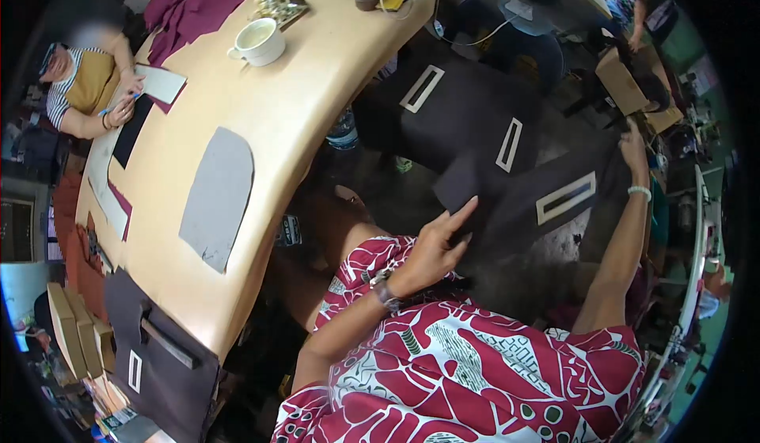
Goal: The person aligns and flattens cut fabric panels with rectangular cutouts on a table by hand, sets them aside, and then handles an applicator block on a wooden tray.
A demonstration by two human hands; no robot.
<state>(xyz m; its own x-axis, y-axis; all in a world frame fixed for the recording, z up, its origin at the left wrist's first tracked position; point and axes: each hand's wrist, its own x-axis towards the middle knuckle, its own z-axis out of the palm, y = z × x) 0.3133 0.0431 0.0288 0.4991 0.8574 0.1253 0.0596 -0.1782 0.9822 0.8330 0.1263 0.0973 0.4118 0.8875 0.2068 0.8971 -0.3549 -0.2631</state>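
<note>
A dark panel of fabric or leather-like sheet (514, 213), with a pale rectangular frame (566, 198) on it, is stretched across my lap side. My left hand (435, 245) pinches its near edge, index finger lying along the material. At the far right, my right hand (633, 152) grips the panel's upper corner, arm reaching out. Just beyond lies another dark piece (467, 110) bearing two more pale rectangular frames, one of them a slanted frame (509, 144). Where the two dark pieces meet cannot be made out.
Left of me is a pale wooden table (317, 71) with a grey curved template (219, 197), a white cup (259, 43) and maroon cloth (190, 7). A co-worker (91, 87) works at its far side. A dark panel with a hammer (168, 342) lies at lower left.
</note>
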